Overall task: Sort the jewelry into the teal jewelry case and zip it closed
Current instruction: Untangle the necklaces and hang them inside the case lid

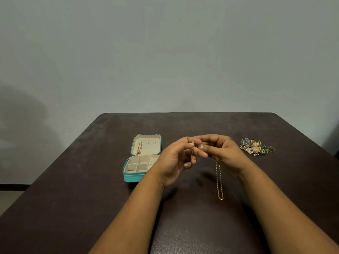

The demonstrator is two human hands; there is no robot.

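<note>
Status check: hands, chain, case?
Both hands pinch gold chain, left hand, right hand. Teal jewelry case open, left. Earring pile right. Path clear.

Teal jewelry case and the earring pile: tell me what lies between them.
In the head view, both hands, left and right, holding a gold chain, hang between the teal jewelry case and earring pile.

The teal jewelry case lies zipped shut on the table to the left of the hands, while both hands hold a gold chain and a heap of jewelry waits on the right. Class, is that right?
Not quite. The head view shows the teal jewelry case lying open, not zipped shut. The rest holds: it lies left of the hands, the left hand and right hand hold a gold chain, and the heap of jewelry waits on the right.
</note>
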